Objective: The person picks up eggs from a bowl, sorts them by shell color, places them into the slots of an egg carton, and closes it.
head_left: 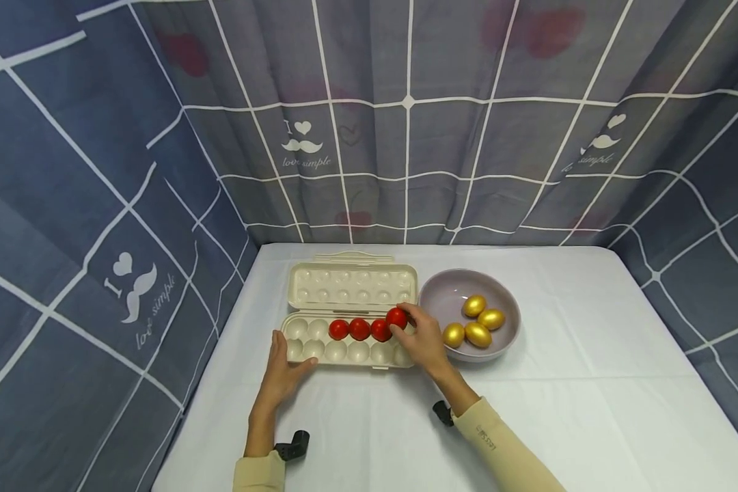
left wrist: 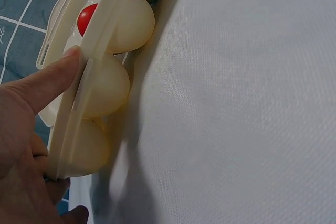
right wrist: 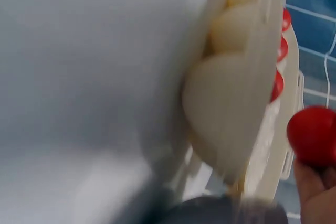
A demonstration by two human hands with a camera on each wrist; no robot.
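Note:
A cream plastic egg carton (head_left: 335, 352) lies with its lid (head_left: 352, 279) folded back. Three red eggs (head_left: 359, 329) sit side by side in its back row; the front row holds none. My right hand (head_left: 427, 342) pinches another red egg (right wrist: 314, 136) between thumb and fingers, above the right end of the back row. At the carton's left end, my left hand (head_left: 281, 376) holds the carton. Its thumb (left wrist: 60, 74) lies on the front rim and the other fingers go round the end, partly hidden in the left wrist view.
Right of the carton stands a greyish-purple bowl (head_left: 509, 321) with several golden eggs (head_left: 478, 335) in it. A white cloth (head_left: 566, 410) covers the table. Dark checked curtains (head_left: 443, 137) enclose the back and sides.

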